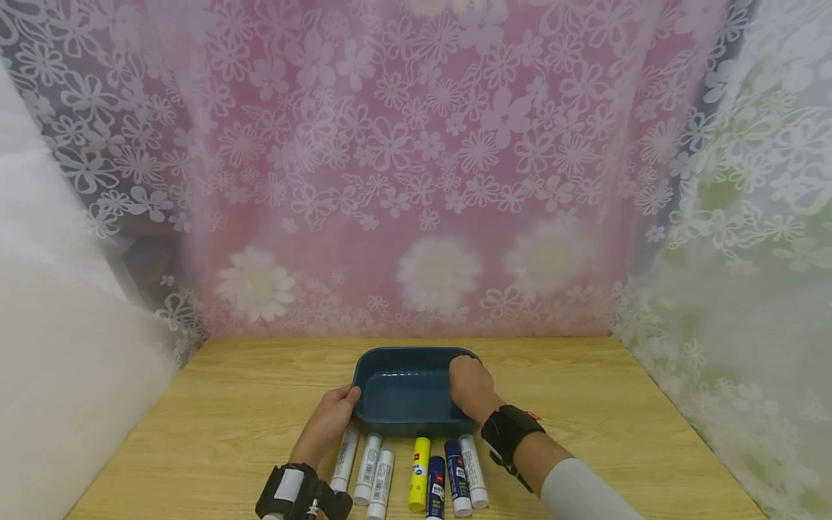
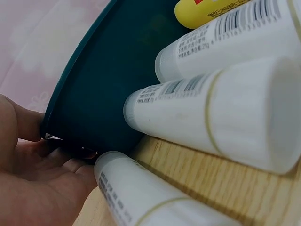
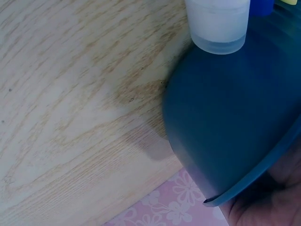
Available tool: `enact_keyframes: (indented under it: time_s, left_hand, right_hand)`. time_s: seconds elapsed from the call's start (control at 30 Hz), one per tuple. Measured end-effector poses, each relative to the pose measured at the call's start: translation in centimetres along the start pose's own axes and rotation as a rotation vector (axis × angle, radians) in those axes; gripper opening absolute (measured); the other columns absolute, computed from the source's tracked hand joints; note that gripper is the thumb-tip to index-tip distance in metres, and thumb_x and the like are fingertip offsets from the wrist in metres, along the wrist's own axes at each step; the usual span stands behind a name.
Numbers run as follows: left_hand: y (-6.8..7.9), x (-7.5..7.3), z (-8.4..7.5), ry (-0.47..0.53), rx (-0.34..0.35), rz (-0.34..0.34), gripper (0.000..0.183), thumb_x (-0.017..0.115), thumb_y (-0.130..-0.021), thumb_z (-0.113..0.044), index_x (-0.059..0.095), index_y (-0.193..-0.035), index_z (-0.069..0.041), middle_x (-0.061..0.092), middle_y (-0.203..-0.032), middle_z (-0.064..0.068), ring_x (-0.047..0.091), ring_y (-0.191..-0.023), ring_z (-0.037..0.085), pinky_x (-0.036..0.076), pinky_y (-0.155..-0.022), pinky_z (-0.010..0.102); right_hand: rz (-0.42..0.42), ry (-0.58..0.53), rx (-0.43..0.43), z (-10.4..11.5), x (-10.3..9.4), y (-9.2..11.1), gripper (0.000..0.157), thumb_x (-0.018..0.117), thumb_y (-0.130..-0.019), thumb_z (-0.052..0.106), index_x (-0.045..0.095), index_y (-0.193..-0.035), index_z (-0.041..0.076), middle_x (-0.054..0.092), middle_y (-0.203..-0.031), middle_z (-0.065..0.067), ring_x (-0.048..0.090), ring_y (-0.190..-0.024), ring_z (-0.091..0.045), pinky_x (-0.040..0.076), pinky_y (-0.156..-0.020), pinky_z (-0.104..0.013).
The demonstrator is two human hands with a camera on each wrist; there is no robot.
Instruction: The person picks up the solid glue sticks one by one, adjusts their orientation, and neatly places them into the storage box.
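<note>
The left hand and right hand gripped opposite ends of the blue tray, lower centre; seven glue sticks lay below on the bench.

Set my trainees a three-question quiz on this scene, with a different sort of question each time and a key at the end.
1. In the head view, how many tubes show on the person's side of the basin?

2. Which tube colour appears only once?
A) white
B) yellow
C) dark blue

3. True or false: each hand is holding a tube.

Key
1. Seven.
2. B.
3. False; the left hand and right hand both hold the basin.
</note>
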State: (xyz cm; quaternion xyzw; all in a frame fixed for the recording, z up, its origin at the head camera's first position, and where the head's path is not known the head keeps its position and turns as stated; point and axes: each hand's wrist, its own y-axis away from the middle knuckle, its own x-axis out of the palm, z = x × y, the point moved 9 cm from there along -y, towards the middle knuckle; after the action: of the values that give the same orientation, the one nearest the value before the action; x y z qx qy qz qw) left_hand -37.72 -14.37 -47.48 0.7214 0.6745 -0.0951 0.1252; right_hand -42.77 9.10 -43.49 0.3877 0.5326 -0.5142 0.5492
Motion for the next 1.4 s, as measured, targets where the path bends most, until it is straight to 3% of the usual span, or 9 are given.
enact_keyframes:
  time_s: [0.27,0.67,0.93,1.17,1.4]
  left_hand:
    - [0.0,0.0,-0.1,0.0,-0.001,0.002,0.05,0.038,-0.111,-0.022,0.042,-0.147,0.013,0.041,-0.154,0.031,0.034,-0.146,0.048,0.032,-0.118,0.06]
    - [0.0,0.2,-0.3,0.011,0.011,0.02,0.05,0.037,-0.111,-0.021,0.041,-0.147,0.014,0.04,-0.154,0.032,0.033,-0.146,0.048,0.032,-0.118,0.06]
    - [0.0,0.1,-0.2,-0.001,0.002,0.018,0.051,0.037,-0.111,-0.022,0.042,-0.147,0.014,0.041,-0.153,0.032,0.034,-0.146,0.048,0.033,-0.118,0.059]
    - [0.1,0.2,-0.3,0.013,0.01,0.032,0.05,0.037,-0.111,-0.021,0.041,-0.147,0.014,0.04,-0.154,0.032,0.033,-0.146,0.048,0.034,-0.118,0.059]
    - [0.1,0.3,-0.1,0.042,0.013,0.042,0.051,0.036,-0.112,-0.021,0.039,-0.148,0.015,0.037,-0.155,0.033,0.032,-0.147,0.048,0.034,-0.117,0.059]
  right_hand:
    - [-0.013,0.021,0.009,-0.2,0.0,-0.2,0.004,0.069,-0.092,0.0,0.071,-0.095,0.001,0.069,-0.093,-0.016,0.069,-0.084,-0.033,0.06,-0.067,-0.04]
    - [-0.01,0.015,-0.004,-0.1,-0.4,0.0,0.022,0.073,-0.092,0.005,0.068,-0.112,-0.003,0.068,-0.108,-0.018,0.069,-0.091,-0.032,0.062,-0.077,-0.041]
    - [-0.036,0.019,0.012,-0.3,-0.9,-0.1,0.044,0.072,-0.093,0.01,0.057,-0.128,-0.012,0.069,-0.098,-0.02,0.068,-0.075,-0.026,0.059,-0.061,-0.034]
    - [-0.031,-0.03,0.042,-0.1,-2.6,0.6,0.044,0.062,-0.098,0.011,0.053,-0.135,-0.012,0.058,-0.067,-0.012,0.053,-0.049,-0.017,0.043,-0.045,-0.027]
    - [-0.007,-0.003,0.078,-0.4,-3.5,1.3,0.046,0.058,-0.101,0.014,0.051,-0.142,-0.006,0.056,-0.065,-0.009,0.052,-0.049,-0.017,0.042,-0.046,-0.028]
